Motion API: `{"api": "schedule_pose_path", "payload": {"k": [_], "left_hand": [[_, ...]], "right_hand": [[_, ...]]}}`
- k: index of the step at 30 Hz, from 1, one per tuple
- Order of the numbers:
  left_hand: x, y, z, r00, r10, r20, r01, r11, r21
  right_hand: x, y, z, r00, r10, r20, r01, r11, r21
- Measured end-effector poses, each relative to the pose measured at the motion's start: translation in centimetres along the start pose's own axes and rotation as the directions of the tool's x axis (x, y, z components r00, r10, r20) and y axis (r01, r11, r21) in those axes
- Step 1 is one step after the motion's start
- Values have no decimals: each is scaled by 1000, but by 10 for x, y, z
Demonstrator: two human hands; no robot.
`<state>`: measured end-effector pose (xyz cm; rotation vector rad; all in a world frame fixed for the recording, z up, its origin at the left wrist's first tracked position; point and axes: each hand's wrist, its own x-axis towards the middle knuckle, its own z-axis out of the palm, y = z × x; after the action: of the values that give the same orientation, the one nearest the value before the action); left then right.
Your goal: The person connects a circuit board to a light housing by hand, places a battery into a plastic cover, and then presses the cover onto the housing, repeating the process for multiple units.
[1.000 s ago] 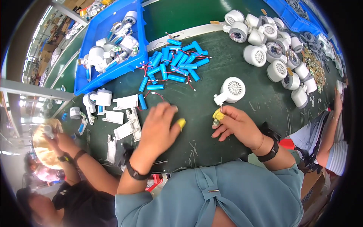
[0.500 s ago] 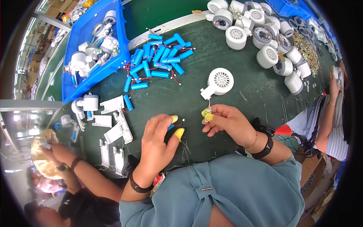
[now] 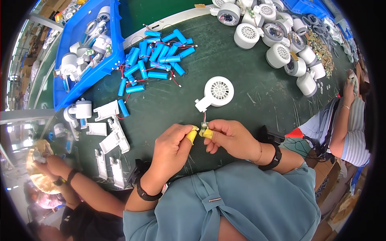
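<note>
My left hand and right hand met fingertip to fingertip over the green table, both wearing yellow finger cots. Between the tips sat a tiny circuit board, pinched closed by the right thumb and forefinger; the left thumb and forefinger were closed too, touching the board's left edge, though I couldn't tell how much of the hold was theirs. Thin red wires ran up from the board toward a white round fan housing, which lay flat on the table just beyond my fingers, grille up, short nozzle pointing toward the hands. Both wrists had black bands. Farther out, up and to the left, a loose pile of blue cylindrical batteries with red leads lay on the table, next to a blue bin of white and grey parts. White plastic shell halves lay left of my left hand. More white fan housings crowded the top right. A person in a striped shirt worked at the right edge; another person's hands were at lower left.
</note>
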<state>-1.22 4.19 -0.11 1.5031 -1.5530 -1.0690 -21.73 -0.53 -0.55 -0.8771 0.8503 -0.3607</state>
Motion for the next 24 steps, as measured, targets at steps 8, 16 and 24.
{"api": "schedule_pose_path", "payload": {"k": [8,16,24], "left_hand": [[1,6,-4,990,117,80,-128,980,153],[11,2,-17,949,191,250,-259,926,276],[-7,6,14,975,224,-10,-210,929,306]], "right_hand": [[-1,3,7,995,-88,-35,81,982,-170],[-1,13,13,952,-306,24,271,801,-534],[0,19,21,887,-452,-91,312,734,-603]]}}
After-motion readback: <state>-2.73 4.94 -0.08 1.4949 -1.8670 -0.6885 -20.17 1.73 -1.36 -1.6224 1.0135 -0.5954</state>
